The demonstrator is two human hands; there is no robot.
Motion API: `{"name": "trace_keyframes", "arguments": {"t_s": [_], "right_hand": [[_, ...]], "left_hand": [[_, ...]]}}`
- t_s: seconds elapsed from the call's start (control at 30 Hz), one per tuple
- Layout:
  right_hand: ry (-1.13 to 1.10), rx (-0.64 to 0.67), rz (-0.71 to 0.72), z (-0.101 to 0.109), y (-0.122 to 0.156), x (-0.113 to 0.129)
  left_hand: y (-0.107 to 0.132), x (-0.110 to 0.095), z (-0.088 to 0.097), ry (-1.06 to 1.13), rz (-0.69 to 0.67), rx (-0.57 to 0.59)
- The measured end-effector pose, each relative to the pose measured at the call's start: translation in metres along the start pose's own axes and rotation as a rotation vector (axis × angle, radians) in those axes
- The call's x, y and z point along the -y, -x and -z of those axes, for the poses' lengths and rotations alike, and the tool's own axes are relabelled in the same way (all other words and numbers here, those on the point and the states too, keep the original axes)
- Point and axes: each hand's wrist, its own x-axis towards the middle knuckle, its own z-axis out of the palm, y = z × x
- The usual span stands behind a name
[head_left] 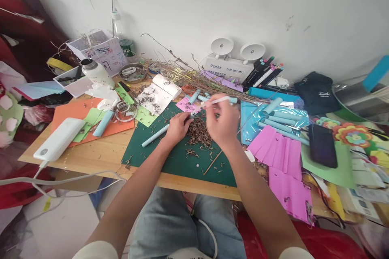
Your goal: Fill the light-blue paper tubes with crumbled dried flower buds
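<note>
My left hand (178,128) is closed low over the green cutting mat (146,156), its fingertips around the end of a light blue paper tube (192,115). A light blue tube (154,135) also shows left of this hand; whether it is the same one I cannot tell. Just right of it, my right hand (223,121) is raised and slightly blurred, pinching a thin white stick (214,102) whose tip points down left toward the tube end. Between and below the hands lies a pile of dry brown plant bits (199,132). A thin twig (212,162) lies nearby.
Dry branches (182,68) run along the back before a white twin-head lamp (229,66). On the right are several blue tubes (282,121), pink paper strips (273,149) and a dark phone (322,145). A white power bank (59,139) and open bottle (97,73) stand left.
</note>
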Motion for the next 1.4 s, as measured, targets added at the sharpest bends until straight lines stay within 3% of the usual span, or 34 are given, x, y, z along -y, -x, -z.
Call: {"name": "trace_keyframes", "arguments": {"t_s": [0.1, 0.2, 0.3, 0.43, 0.53, 0.63, 0.8, 0.9, 1.0, 1.2, 1.4], "right_hand": [[-0.039, -0.234, -0.040, 0.035, 0.012, -0.001], [0.122, -0.224, 0.026, 0.066, 0.039, -0.018], [0.345, -0.049, 0.223, 0.077, 0.073, -0.045], [0.494, 0.269, 0.332, 0.069, 0.108, -0.074], [0.510, 0.438, 0.306, 0.060, 0.117, -0.081], [0.471, 0.511, 0.219, 0.054, 0.113, -0.077], [0.330, 0.379, -0.021, 0.044, 0.085, -0.066], [0.276, 0.417, -0.158, 0.029, 0.068, -0.065], [0.270, 0.457, -0.196, 0.018, 0.059, -0.065], [0.048, 0.182, -0.262, 0.026, 0.057, -0.055], [-0.139, 0.067, -0.416, 0.023, 0.053, -0.057]], "left_hand": [[0.000, -0.001, 0.000, -0.014, 0.007, 0.010], [-0.001, -0.001, 0.000, -0.009, 0.014, 0.009], [-0.001, 0.000, 0.000, -0.011, 0.014, 0.010], [-0.001, 0.002, -0.001, -0.023, 0.008, 0.024], [-0.001, 0.002, -0.002, -0.036, 0.003, 0.027], [-0.002, 0.001, -0.001, -0.050, 0.005, 0.028], [-0.001, 0.000, -0.001, -0.055, 0.007, 0.036], [-0.001, 0.000, -0.001, -0.059, 0.004, 0.035], [0.000, -0.001, -0.001, -0.060, 0.007, 0.031], [0.000, -0.002, 0.000, -0.067, 0.011, 0.046], [0.000, 0.000, -0.001, -0.069, 0.009, 0.051]]}}
